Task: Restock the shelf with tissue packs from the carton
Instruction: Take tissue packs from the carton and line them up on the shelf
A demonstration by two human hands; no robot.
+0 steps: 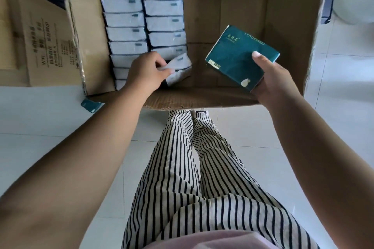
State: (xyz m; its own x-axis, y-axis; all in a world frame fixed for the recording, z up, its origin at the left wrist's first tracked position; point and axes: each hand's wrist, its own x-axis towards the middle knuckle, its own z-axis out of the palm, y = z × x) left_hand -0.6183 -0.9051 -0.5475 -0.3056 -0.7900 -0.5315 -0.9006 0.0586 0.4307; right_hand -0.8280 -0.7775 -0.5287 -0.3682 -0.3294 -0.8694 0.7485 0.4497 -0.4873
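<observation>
- So, a teal tissue pack (240,56) is held over the open right half of the carton (287,32), printed face up and tilted, its long axis running from near-right to far-left, with the lettering read upside down from this view.
- It's gripped by the right hand (271,79), thumb pressed on top and fingers wrapped underneath.
- A second pack (178,68) is being pulled out at the near end of the two rows of packs (143,16), tipped up on a slant; it's pinched by the left hand (147,70), fingers curled around its white end.
- Handling guess: light and squishy, with a slick plastic wrap, so it's probably best taken across the short sides rather than by a corner, and not crushed.
- Remaining packs are stood on edge, white sides up, filling the left half.
- One stray pack (91,105) is seen on the tiled floor (50,123) just outside the carton's near-left corner.
- Another cardboard box (40,42) is parked to the left. No shelf is in view.
</observation>
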